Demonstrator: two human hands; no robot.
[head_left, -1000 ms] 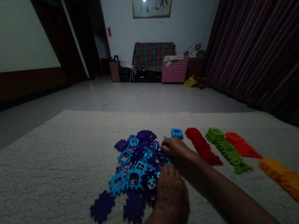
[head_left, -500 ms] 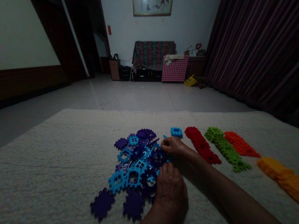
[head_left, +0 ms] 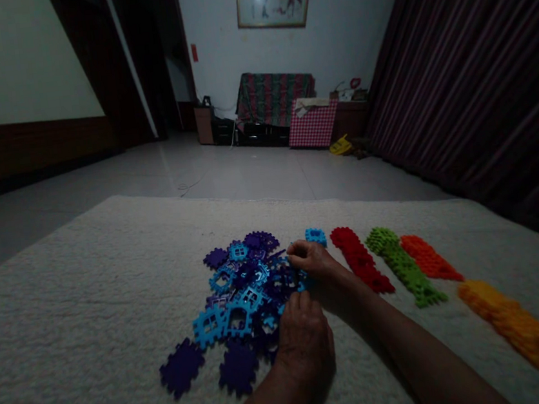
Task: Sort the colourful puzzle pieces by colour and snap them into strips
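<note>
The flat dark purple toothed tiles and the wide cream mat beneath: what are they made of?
Flat dark purple toothed tiles: probably plastic, dull-looking, given their crisp teeth and even colour.

Wide cream mat: likely matt fabric, woven or quilted, given its rippled surface.

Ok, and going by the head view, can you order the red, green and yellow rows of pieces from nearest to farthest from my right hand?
From your right hand:
1. Red row, just to its right.
2. Green row, beyond the red one to the right.
3. Yellow row, far right, nearer the camera.
</note>
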